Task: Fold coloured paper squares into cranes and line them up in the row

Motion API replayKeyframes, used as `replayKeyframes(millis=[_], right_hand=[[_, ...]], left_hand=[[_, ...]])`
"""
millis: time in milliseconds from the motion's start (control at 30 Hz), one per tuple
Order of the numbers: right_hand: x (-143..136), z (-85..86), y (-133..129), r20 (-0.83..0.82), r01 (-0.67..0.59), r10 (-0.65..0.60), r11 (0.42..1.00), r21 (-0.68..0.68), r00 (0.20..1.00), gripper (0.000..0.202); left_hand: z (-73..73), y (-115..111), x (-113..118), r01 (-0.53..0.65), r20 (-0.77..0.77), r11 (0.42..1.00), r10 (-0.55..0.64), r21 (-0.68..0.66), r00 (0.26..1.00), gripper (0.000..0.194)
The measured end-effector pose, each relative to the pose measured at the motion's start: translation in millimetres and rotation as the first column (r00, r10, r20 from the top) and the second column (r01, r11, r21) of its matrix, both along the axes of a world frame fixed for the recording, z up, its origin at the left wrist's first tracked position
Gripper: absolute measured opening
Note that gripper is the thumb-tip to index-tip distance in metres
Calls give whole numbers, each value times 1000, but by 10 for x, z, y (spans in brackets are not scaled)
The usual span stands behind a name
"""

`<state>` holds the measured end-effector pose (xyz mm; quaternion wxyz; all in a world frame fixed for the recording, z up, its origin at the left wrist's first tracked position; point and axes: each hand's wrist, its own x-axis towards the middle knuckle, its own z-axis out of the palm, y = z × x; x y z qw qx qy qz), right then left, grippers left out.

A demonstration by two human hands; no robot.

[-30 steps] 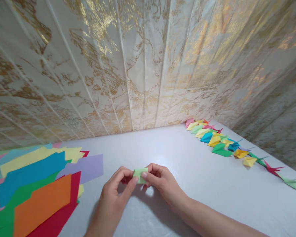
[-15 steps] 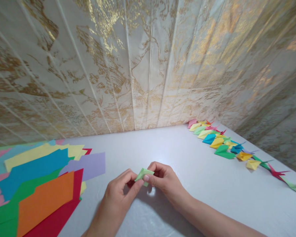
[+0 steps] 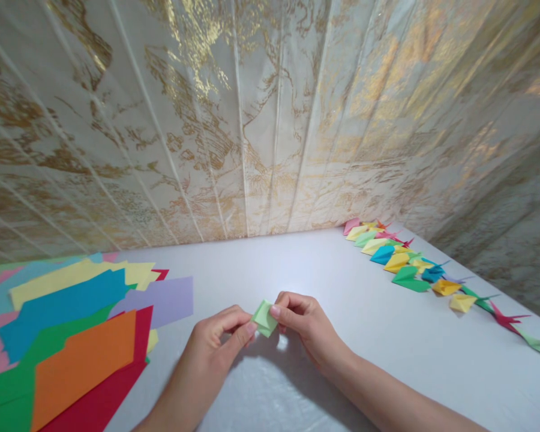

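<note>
A small folded piece of light green paper (image 3: 264, 319) is held up over the white table, its creased layers facing me. My left hand (image 3: 222, 339) pinches its left corner between thumb and fingers. On the opposite side, the thumb and index finger of my right hand (image 3: 303, 321) grip the right edge. The fingers curled behind the paper are partly hidden.
Loose coloured paper sheets (image 3: 85, 348) lie overlapped on the left of the white table (image 3: 234, 270). Folded paper planes and pointed origami pieces (image 3: 409, 279) run in rows along the right edge. A gold-patterned curtain (image 3: 261, 120) hangs behind.
The green paper has turned so that more of its flat face shows. My hands have moved slightly apart, each still pinching it.
</note>
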<state>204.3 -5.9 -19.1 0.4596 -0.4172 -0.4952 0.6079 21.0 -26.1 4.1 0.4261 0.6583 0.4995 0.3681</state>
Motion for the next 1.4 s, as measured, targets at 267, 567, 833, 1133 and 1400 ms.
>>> replayKeyframes(millis=[267, 567, 833, 1133, 1400], right_hand=[[192, 9, 125, 622, -439, -209, 544, 715, 755, 23], [146, 61, 38, 889, -697, -274, 552, 458, 367, 16], [62, 105, -7, 885, -714, -188, 530, 457, 427, 26], [-50, -151, -213, 873, -725, -362, 495, 478, 328, 17], [19, -4, -126, 916, -704, -267, 585, 402, 301, 22]], left_hand=[[-56, 141, -236, 375, -496, 561, 74, 738, 865, 26], [-275, -16, -309, 571, -787, 569, 255, 592, 562, 45], [-380, -96, -340, 561, -835, 627, 316, 540, 450, 59], [-508, -229, -196, 531, -806, 607, 413, 591, 425, 53], [-467, -184, -255, 521, -857, 695, 295, 496, 422, 42]])
